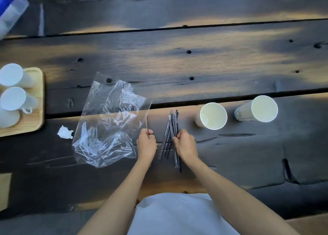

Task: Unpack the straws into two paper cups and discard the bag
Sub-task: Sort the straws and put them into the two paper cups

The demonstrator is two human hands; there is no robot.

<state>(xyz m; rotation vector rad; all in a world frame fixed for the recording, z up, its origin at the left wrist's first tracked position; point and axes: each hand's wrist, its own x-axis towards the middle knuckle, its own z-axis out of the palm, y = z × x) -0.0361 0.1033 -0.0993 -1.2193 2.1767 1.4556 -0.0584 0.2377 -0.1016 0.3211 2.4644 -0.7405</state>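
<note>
Several dark wrapped straws lie in a loose bundle on the dark wooden table, between my hands. My right hand grips the bundle at its middle. My left hand pinches a single straw that points away from me. The empty clear plastic bag lies crumpled and flat to the left of my left hand. Two empty white paper cups stand to the right of the straws, the nearer cup and the farther cup.
A wooden tray at the left edge carries white mugs. A crumpled white scrap lies between the tray and the bag. A translucent box with a blue part sits at the far left corner.
</note>
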